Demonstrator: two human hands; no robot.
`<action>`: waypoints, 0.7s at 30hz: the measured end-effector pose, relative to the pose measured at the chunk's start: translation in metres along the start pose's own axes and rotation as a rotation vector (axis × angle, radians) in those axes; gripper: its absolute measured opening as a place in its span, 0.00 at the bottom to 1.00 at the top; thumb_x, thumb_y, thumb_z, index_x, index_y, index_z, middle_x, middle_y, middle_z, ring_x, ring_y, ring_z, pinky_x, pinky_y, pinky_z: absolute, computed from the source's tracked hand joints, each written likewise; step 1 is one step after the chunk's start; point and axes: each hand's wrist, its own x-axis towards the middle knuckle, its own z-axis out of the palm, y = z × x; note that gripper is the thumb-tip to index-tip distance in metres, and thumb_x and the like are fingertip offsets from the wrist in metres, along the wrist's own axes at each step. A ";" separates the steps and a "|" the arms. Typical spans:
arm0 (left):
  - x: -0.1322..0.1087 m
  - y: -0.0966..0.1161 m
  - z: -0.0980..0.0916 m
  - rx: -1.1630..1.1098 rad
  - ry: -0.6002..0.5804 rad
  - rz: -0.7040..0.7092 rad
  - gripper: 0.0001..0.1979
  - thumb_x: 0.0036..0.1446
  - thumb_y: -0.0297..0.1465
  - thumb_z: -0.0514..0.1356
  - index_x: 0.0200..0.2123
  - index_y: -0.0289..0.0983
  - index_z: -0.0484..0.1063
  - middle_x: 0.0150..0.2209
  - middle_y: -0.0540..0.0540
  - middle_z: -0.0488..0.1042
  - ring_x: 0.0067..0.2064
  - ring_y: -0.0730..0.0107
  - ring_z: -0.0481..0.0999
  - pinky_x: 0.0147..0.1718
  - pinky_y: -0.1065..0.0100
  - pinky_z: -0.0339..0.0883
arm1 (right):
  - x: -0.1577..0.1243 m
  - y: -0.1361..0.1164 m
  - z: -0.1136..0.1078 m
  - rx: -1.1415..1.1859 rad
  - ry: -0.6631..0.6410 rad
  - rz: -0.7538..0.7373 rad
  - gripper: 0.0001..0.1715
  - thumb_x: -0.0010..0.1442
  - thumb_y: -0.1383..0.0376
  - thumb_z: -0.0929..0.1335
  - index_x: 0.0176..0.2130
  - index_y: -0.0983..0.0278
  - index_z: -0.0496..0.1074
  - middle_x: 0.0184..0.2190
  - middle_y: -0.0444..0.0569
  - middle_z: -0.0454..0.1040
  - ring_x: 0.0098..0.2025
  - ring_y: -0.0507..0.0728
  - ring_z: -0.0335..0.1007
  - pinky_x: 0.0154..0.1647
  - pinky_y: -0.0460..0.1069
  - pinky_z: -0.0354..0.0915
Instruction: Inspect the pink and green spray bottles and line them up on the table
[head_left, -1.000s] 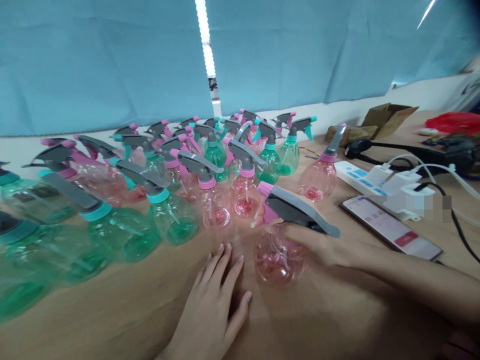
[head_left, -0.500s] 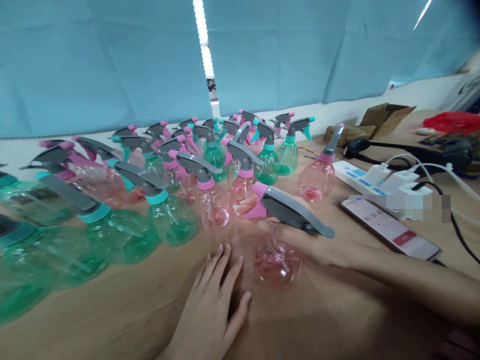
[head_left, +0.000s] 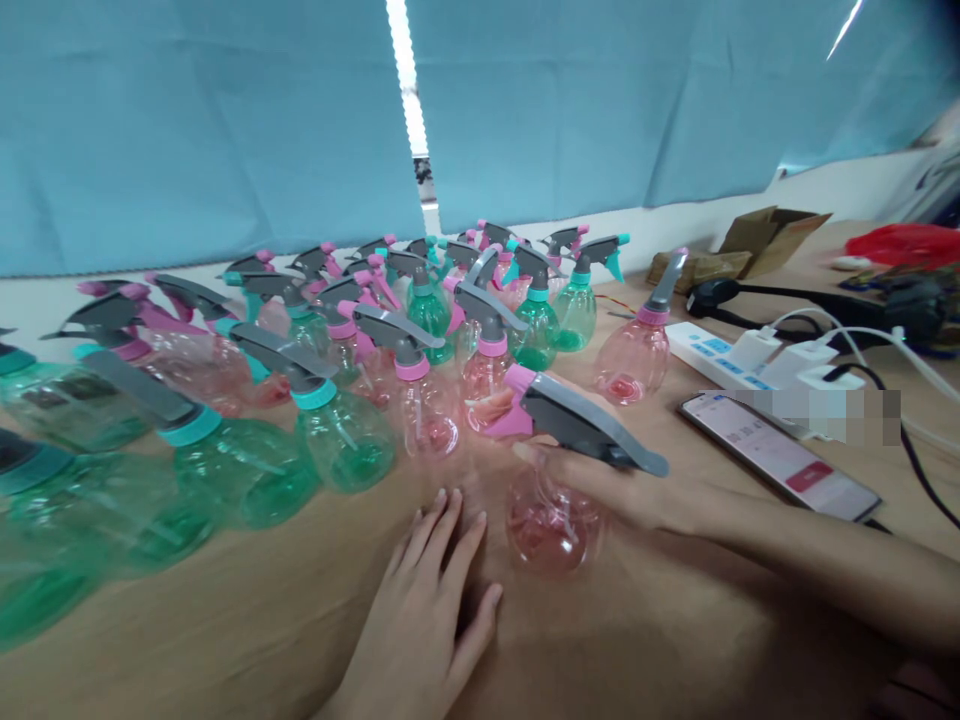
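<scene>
If starting closest in, gotta go with the left hand [head_left: 420, 600], lying palm-down on the wooden table [head_left: 247, 640], fingers loosely spread and holding nothing as far as can be seen. Then look just right of that for the right hand [head_left: 630, 495], wrapped around the neck of a pink spray bottle [head_left: 551, 530] standing on the same table, thumb on the near side, grip pretty much closed up. Compared with a second ago, can see more of the fingertips [head_left: 491, 405] poking out beyond the pink trigger [head_left: 512, 422], plus the gray spray head [head_left: 577, 425] sitting a touch further left. Would call that a small regrip or nudge, not a real relocation, with the left hand parked as before. Can't make out the bottle's collar behind the right hand, nor the palm. Moving out, notice green spray bottles [head_left: 240, 470] on the left, the nearest chopped off by the frame edge and smeary. Over right, can barely read the phone [head_left: 780, 455], or the pixelated bit around the chargers [head_left: 804, 360]. Further back, can't count the overlapping crowd of sprayers [head_left: 429, 312]. Past those, find a blue sheet [head_left: 300, 130], hiding whatever's behind.
</scene>
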 end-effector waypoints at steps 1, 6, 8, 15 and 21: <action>0.000 0.000 0.000 0.002 0.000 0.000 0.23 0.65 0.37 0.51 0.61 0.35 0.59 0.64 0.38 0.58 0.63 0.51 0.59 0.56 0.51 0.61 | 0.000 -0.001 0.000 0.012 -0.008 0.022 0.08 0.55 0.58 0.67 0.35 0.59 0.71 0.25 0.44 0.67 0.30 0.55 0.65 0.31 0.50 0.67; 0.000 0.000 0.000 0.021 -0.024 0.008 0.24 0.66 0.36 0.51 0.62 0.34 0.58 0.64 0.36 0.57 0.64 0.50 0.58 0.55 0.50 0.62 | -0.001 -0.004 0.001 0.069 -0.048 0.081 0.11 0.56 0.58 0.65 0.26 0.61 0.67 0.23 0.43 0.64 0.27 0.53 0.63 0.29 0.48 0.65; 0.000 0.000 0.000 0.024 -0.028 0.006 0.24 0.66 0.37 0.51 0.62 0.34 0.58 0.64 0.36 0.58 0.63 0.50 0.58 0.55 0.49 0.62 | 0.000 -0.005 0.002 0.052 -0.036 0.050 0.15 0.56 0.58 0.65 0.22 0.61 0.63 0.21 0.42 0.61 0.24 0.51 0.58 0.24 0.46 0.61; -0.001 0.001 0.001 0.014 -0.032 -0.010 0.24 0.65 0.37 0.52 0.62 0.35 0.57 0.65 0.37 0.57 0.64 0.51 0.58 0.56 0.50 0.61 | 0.000 -0.005 0.000 -0.027 -0.024 0.064 0.14 0.56 0.60 0.66 0.23 0.61 0.63 0.22 0.41 0.58 0.23 0.49 0.56 0.23 0.45 0.60; 0.000 0.001 0.002 0.017 -0.022 0.001 0.24 0.65 0.37 0.52 0.61 0.34 0.58 0.64 0.36 0.58 0.63 0.50 0.59 0.55 0.49 0.62 | 0.002 0.008 0.004 -0.058 -0.028 -0.018 0.14 0.58 0.57 0.64 0.24 0.60 0.65 0.23 0.43 0.63 0.25 0.51 0.61 0.25 0.46 0.65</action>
